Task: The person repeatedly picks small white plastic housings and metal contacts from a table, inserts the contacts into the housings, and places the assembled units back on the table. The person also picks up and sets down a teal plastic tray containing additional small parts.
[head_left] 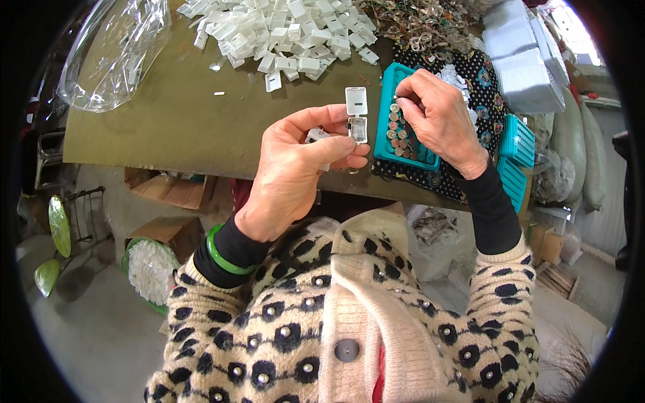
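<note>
My left hand [285, 164] is closed around a small white plastic case [357, 102] whose hinged lid stands up, showing a metallic inside. Another white piece [317, 137] is tucked against its palm. To the right, my right hand [440, 121] reaches over a teal plastic tray [387, 91], thumb and forefinger pinched together; what they hold, if anything, is too small to name. Several round silvery and coppery discs [402, 143], like button cells, lie in the tray. The hand hides the tray's right side.
White plastic cases [289, 33] are heaped at the far side of the table [168, 127]. Beside them lies a tangle of small wired parts [430, 23]. Clear plastic film [121, 54] is at left, stacked white trays [521, 54] and teal baskets [517, 141] at right.
</note>
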